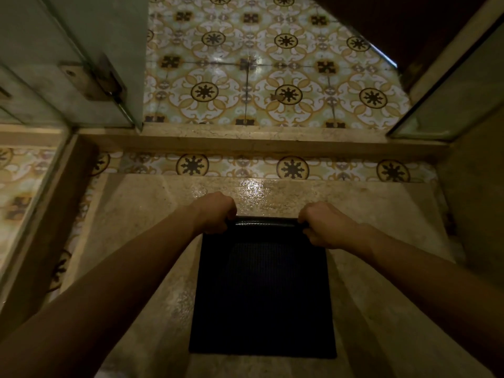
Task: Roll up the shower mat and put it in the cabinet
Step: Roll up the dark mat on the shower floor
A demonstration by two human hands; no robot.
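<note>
A dark, almost black shower mat point(263, 290) lies flat on the beige stone shower floor, its far edge curled into a thin roll. My left hand point(215, 212) grips the left end of that rolled edge. My right hand point(324, 226) grips the right end. Both hands have their fingers closed around the roll, and both arms reach forward over the mat's sides. No cabinet is in view.
A raised stone threshold point(259, 144) crosses ahead of the mat, with patterned floor tiles point(272, 77) beyond it. A glass door with a metal hinge point(92, 80) stands at the left; a glass panel point(458, 99) stands at the right. The stone floor looks wet.
</note>
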